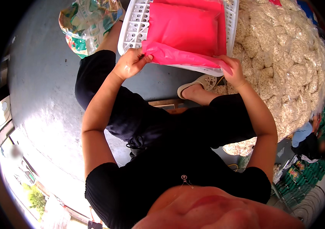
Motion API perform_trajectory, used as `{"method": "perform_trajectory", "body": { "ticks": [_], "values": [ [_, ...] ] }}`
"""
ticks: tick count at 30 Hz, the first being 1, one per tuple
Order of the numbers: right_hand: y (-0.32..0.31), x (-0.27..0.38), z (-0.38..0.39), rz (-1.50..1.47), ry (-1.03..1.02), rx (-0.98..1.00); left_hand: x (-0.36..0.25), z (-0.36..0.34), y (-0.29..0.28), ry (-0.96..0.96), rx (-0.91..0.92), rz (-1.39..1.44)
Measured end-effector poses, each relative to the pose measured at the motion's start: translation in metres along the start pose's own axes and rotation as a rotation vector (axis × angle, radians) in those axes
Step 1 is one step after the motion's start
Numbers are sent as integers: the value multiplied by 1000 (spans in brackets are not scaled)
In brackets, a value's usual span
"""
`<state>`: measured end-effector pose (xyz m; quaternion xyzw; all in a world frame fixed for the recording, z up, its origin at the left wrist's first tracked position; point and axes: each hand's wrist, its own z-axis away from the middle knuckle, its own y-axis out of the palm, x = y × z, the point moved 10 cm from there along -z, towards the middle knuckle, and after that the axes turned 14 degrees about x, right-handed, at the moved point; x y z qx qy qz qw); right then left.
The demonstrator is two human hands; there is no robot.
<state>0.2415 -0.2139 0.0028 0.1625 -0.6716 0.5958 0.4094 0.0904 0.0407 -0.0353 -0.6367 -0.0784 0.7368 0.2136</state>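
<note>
A bright pink plastic mailing bag (185, 32) lies flat with something bulging inside, and another pink sheet or bag shows beneath it. Under both is a white perforated plastic basket (133, 28). My left hand (130, 63) pinches the left corner of the bag's near edge between thumb and fingers. At the opposite corner my right hand (231, 70) grips the same edge. Between my hands the near strip of the bag is creased and looks folded over. What is inside the bag is hidden.
Clear sacks of cream-coloured pellets or kernels (281, 68) are heaped at the right. A crumpled patterned bag (89, 24) is at upper left, by my knee. A wire fan guard (309, 202) and another person (307, 141) are at lower right, beside stacked green packages (311, 171).
</note>
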Motion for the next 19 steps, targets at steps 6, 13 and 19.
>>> {"method": "perform_trajectory", "body": {
  "ticks": [6,13,19],
  "values": [
    [-23,-40,-26,-523,167,-305,-14,-18,-26,108,-237,368],
    [-21,-61,-47,-454,387,-472,23,-30,-56,-177,-532,153],
    [-28,-93,-53,-220,451,-464,-11,-47,-77,-346,-478,-531]
  ]
}}
